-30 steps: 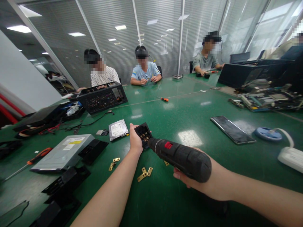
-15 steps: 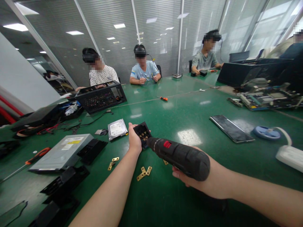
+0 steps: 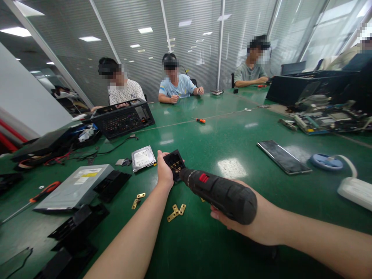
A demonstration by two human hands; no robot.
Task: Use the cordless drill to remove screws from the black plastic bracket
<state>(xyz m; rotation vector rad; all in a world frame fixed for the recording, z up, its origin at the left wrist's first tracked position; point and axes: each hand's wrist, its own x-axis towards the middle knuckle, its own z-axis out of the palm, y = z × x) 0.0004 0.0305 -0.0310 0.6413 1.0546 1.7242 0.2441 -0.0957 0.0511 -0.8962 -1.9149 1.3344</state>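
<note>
My left hand (image 3: 165, 170) is wrapped round a small black plastic box (image 3: 174, 158) with brass-coloured parts inside, its open side tilted toward me. In my right hand (image 3: 232, 221) is a black cordless drill (image 3: 221, 193) with a red switch on top, held level. The drill's nose points left into the box; its tip is hidden from me. On the table below lie flat brass plates (image 3: 173, 216) with holes, and more brass plates (image 3: 135, 203) sit to their left.
A hard drive (image 3: 143, 158), an optical drive (image 3: 78, 186) and an orange-handled screwdriver (image 3: 46, 192) lie at left. A phone (image 3: 283, 157) and a white power strip (image 3: 356, 193) are at right. Across the green table (image 3: 232, 131), several people sit near opened computer cases (image 3: 124, 118).
My hands, the box and the drill stay almost in place. Across the table, the person in light blue has raised one hand, and the person at right has shifted their hands rightward.
</note>
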